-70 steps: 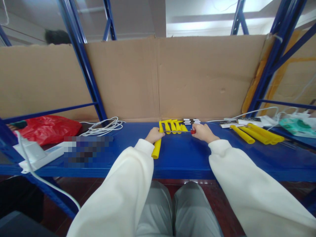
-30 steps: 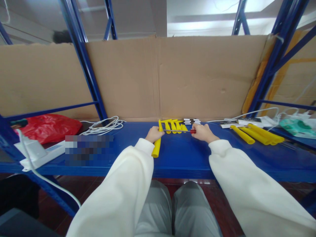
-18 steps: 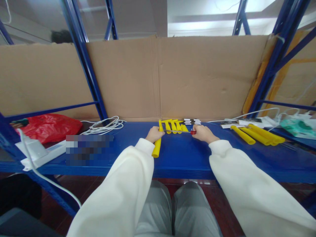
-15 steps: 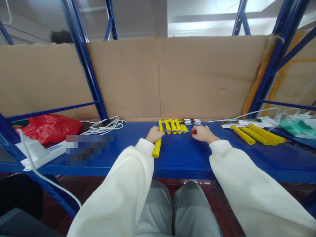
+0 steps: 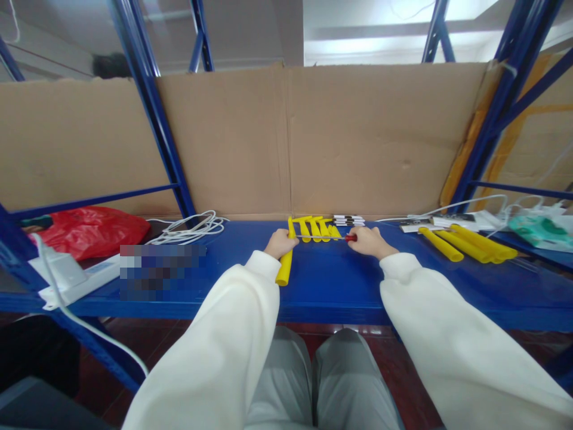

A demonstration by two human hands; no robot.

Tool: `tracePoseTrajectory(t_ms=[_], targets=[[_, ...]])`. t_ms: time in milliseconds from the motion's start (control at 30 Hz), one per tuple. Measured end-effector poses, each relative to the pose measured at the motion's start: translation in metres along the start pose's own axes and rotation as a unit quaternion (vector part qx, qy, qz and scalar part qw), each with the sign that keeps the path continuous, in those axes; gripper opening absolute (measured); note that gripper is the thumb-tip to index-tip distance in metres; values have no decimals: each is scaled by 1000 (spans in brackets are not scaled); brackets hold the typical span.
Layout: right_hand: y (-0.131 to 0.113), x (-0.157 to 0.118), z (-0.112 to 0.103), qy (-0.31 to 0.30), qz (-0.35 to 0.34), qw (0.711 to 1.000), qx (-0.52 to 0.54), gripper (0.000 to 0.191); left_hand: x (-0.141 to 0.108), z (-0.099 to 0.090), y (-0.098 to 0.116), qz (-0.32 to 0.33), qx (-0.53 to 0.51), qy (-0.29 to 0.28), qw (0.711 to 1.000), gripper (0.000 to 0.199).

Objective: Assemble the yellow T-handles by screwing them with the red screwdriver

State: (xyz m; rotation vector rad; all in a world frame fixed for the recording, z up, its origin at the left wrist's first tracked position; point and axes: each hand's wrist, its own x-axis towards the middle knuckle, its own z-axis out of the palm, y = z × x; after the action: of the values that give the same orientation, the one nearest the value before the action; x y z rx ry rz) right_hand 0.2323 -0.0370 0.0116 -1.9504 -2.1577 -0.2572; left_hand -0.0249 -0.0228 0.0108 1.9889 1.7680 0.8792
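Head view: both bare hands work above the blue shelf [image 5: 331,280], and I watch them from afar.
Left hand: I see the left hand [image 5: 278,243] curled shut around the middle of a yellow handle [image 5: 285,270], hiding that part; the handle's wider round end points toward the wearer.
Right hand: the right hand [image 5: 370,242] is folded closed at the red grip of a screwdriver [image 5: 351,237]; I cannot tell how each finger sits.
Screwdriver shaft: it runs sideways between the hands, its far end at the yellow handle by the left hand (the exact contact is too small for me to judge).
Beyond the shaft: a row of yellow pieces [image 5: 316,229] lies close behind it, and black-and-white items [image 5: 348,221] are stacked beside the row.
Back: a cardboard panel [image 5: 286,143] stands upright behind all this, closing off the rear.
Right side: yellow tubes [image 5: 461,245] lie together, well apart from the right hand, with a green-and-white packet [image 5: 539,230] past them.
Left side: a coiled white cable [image 5: 201,227], a red plastic bag [image 5: 98,233] and a white power strip [image 5: 76,289] take up room; a pixelated patch [image 5: 159,272] hides whatever sits beside the strip.
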Motion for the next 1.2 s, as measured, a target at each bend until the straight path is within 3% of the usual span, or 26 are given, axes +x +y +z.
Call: tracePoseTrajectory(t_ms=[900,1200], targets=[[3,-1,0,-13,16,1000,11,24,-1,-2,2,-14,50,15,999,20],[5,6,13,-43,-83,989,116,20,0,-2,2,28,-10,22,999,18]])
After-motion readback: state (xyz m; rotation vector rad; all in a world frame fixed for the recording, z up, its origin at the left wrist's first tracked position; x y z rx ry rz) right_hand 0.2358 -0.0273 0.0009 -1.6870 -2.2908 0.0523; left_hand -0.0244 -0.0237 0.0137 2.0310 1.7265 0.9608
